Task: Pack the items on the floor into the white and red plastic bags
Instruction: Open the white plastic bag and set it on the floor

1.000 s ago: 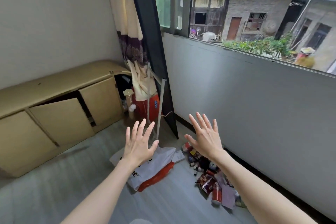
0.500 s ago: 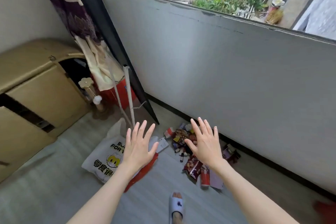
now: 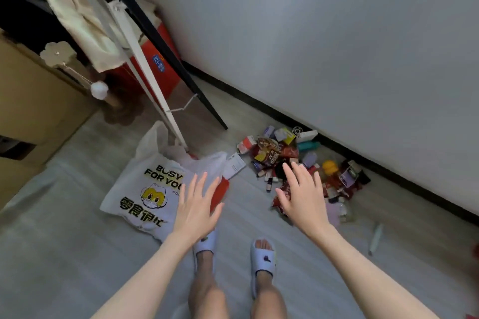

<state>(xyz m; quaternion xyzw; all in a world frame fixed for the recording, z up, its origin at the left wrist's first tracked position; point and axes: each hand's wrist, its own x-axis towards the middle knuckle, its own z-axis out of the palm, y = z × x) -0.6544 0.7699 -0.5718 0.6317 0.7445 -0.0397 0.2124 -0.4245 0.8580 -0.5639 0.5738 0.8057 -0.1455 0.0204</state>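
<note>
Both hands, left (image 3: pixel 195 211) and right (image 3: pixel 303 198), hang spread and empty above the floor (image 3: pixel 64 254), fingers straight, so packing looks not yet begun. The limp, glossy white bag (image 3: pixel 145 189) lies flat with the red bag (image 3: pixel 220 193) under its edge, and likely needs opening first. Just beside them sits the pile (image 3: pixel 293 160) of crinkly packets, boxes and small bottles.

Bare arms — pale lilac slippers (image 3: pixel 263 254).

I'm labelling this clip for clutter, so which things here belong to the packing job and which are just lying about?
Part of the job:
white plastic bag
red plastic bag
pile of items
left hand
right hand

Just lying about:
red bin
cardboard box
white pole
</note>
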